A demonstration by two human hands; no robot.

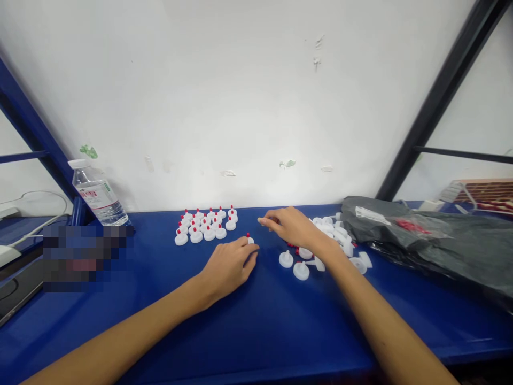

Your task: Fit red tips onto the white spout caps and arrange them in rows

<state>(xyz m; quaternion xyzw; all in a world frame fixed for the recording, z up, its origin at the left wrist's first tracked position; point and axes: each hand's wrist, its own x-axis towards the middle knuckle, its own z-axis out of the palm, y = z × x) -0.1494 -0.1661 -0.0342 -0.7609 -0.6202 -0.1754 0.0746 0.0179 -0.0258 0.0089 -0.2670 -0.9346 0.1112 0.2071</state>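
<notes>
My left hand (230, 267) rests on the blue table with curled fingers around a white nozzle cap with a red tip (249, 239). My right hand (286, 224) hovers to the right of it, fingers loosely bent and a little apart, with nothing visible between them. Left of my hands, several white nozzle caps with red tips (209, 233) stand upright in rows. Under and beside my right forearm lies a loose heap of white caps (334, 231), partly hidden. Nearer to me are white caps without red tips (301, 270), and small red tips show among the heap.
A water bottle (100, 198) stands at the left against a blue rack post. A dark plastic bag (401, 240) lies at the right, with a clear bag of red pieces (412, 227) on it. A black device (20, 289) sits at the left edge. A white wall rises behind the table.
</notes>
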